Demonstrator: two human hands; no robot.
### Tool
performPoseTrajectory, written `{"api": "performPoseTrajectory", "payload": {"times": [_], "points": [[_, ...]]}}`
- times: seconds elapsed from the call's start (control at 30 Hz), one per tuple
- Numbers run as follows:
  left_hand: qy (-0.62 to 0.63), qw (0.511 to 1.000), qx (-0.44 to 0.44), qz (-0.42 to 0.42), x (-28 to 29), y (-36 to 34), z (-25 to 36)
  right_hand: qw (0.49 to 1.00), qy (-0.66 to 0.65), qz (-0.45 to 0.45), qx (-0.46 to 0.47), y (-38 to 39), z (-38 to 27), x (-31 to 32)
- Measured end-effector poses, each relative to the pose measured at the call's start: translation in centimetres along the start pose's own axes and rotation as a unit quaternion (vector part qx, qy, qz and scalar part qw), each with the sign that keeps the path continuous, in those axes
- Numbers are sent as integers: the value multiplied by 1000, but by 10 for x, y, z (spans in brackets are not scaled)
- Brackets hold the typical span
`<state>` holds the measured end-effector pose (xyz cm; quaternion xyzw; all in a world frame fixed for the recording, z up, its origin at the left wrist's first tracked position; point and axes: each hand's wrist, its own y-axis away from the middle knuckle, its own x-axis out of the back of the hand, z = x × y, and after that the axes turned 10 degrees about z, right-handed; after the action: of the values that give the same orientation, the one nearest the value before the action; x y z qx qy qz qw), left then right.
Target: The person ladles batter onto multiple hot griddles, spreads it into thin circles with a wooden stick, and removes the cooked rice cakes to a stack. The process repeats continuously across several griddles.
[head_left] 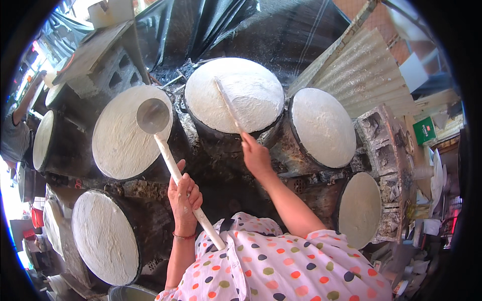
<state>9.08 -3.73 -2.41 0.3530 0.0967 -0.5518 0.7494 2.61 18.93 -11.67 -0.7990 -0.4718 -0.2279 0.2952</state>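
Observation:
My left hand [185,196] is closed around the long pale handle of a ladle [153,116]. The ladle's round metal bowl appears over the white-coated round top [118,145] of the drum on the left; I cannot tell whether it touches. My right hand [256,154] grips the near end of a thin flat wooden stick [227,103]. The stick reaches across the white-coated round top [206,88] of the drum straight ahead. To the right of the stick lies a thicker, wrinkled white layer [258,103], partly folded.
More white-topped drums stand around me: one at right [324,128], one at lower right [359,210], one at lower left [105,238]. Sooty blocks [379,150] and a corrugated sheet [359,75] border the right. Dark plastic sheeting [221,27] hangs behind. Another person's striped sleeve [15,138] shows at far left.

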Motion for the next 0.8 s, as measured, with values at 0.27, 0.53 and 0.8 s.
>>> {"api": "performPoseTrajectory", "payload": {"times": [0.27, 0.53, 0.8], "points": [[13, 1000, -23, 7, 4, 2, -2, 995, 20, 79, -48, -52, 49, 32], [-22, 999, -38, 8, -2, -2, -3, 996, -77, 51, 18, -32, 50, 43], [-146, 986, -66, -41, -85, -84, 4, 956, -100, -232, -148, -119, 39, 60]]}}
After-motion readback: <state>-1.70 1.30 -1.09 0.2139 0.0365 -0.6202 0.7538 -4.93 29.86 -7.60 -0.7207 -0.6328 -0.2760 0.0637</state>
